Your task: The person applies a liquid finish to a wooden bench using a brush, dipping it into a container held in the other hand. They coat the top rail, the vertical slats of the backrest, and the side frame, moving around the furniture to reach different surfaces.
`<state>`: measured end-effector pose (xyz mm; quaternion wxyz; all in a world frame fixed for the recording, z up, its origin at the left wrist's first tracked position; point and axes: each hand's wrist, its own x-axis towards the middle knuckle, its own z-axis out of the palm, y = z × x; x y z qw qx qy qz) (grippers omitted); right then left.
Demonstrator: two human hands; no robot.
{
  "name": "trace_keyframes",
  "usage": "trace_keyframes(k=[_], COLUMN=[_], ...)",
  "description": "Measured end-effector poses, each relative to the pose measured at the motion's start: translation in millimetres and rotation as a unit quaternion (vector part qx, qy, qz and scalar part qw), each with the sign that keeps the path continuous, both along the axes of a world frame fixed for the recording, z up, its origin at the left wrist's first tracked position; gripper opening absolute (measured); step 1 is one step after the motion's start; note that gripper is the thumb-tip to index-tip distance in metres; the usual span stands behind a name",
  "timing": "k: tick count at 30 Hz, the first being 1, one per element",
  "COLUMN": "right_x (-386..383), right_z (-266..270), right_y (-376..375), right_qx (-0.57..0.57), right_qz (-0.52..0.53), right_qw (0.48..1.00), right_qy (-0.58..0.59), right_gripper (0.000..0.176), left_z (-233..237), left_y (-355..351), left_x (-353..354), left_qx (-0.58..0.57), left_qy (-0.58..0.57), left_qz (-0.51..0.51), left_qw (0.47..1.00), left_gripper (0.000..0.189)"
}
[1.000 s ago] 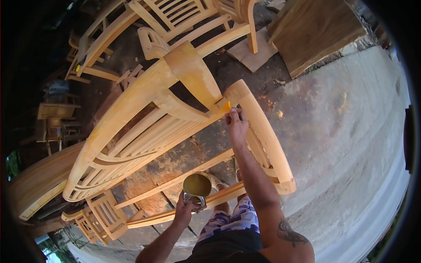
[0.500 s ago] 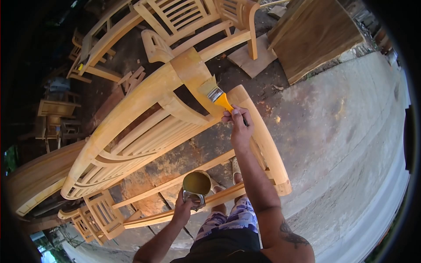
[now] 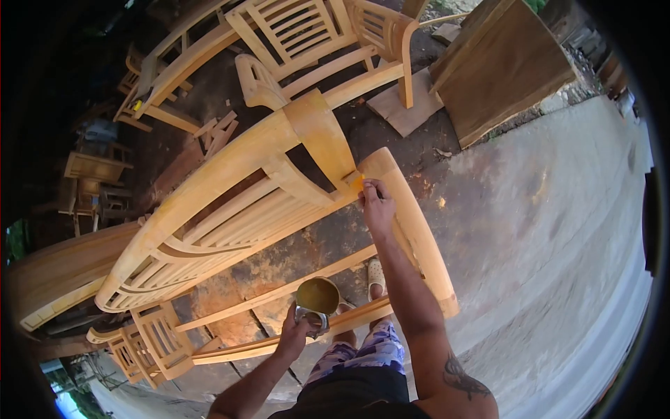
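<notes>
My right hand [image 3: 377,207] is closed round a paintbrush [image 3: 357,181] with a yellow handle. The brush is at the corner where the wooden bench's curved backrest [image 3: 322,143] meets its armrest [image 3: 410,237]; its bristles are mostly hidden. Lower down, my left hand [image 3: 293,334] grips a metal cup [image 3: 312,318], tilted toward me, with yellowish-brown liquid [image 3: 318,296] in it. Wet-looking yellowish patches show on the top of the backrest. Slats run below the curved rail, and the bench's far armrest [image 3: 162,342] is at lower left.
Another slatted wooden bench [image 3: 293,31] stands beyond this one. A large brown wooden panel [image 3: 502,77] leans at upper right beside a flat board [image 3: 406,103]. Wood offcuts [image 3: 220,133] lie on the floor. Concrete [image 3: 530,230] stretches along the right side.
My right hand has brought the paintbrush down the end of the backrest to the armrest corner. The cup in my left hand has shifted slightly right and down in view.
</notes>
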<state>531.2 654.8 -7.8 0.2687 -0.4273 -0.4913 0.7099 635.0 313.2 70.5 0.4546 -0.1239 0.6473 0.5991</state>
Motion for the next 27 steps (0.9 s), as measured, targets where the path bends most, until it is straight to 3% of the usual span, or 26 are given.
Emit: trace_keyframes(k=[4,12,16,20,23,27], right_x=[-15.0,-45.5,-37.6,-29.6,-12.8,3.4], right_z=[115.5,222.6,226.0,147.2,131.5,167.4], right_y=[16.1,34.7,34.8,25.8,22.5,21.0], right_qx=[0.004,0.047,0.098,0.056,0.047,0.077], right_qz=[0.027,0.062,0.048,0.054,0.041,0.023], right_qw=[1.000,0.991,0.977,0.982,0.990,0.994], right_qy=[0.009,0.111,0.182,0.170,0.130,0.075], right_gripper=[0.024,0.021,0.020,0.018,0.018,0.018], left_z=[5.6,18.0,20.1,27.9,16.1,16.5], left_y=[2.1,11.0,13.0,15.8,9.6,7.9], left_x=[0.6,-2.5,-5.0,-7.3,-4.0,-4.5], left_qx=[0.010,0.016,0.012,0.007,0.018,0.005], left_qy=[0.011,0.007,0.027,0.018,0.029,0.043], left_qz=[0.005,0.013,0.021,0.019,0.023,0.013], left_qw=[1.000,1.000,0.999,1.000,0.999,0.999], left_gripper=[0.067,0.064,0.064,0.065,0.066,0.066])
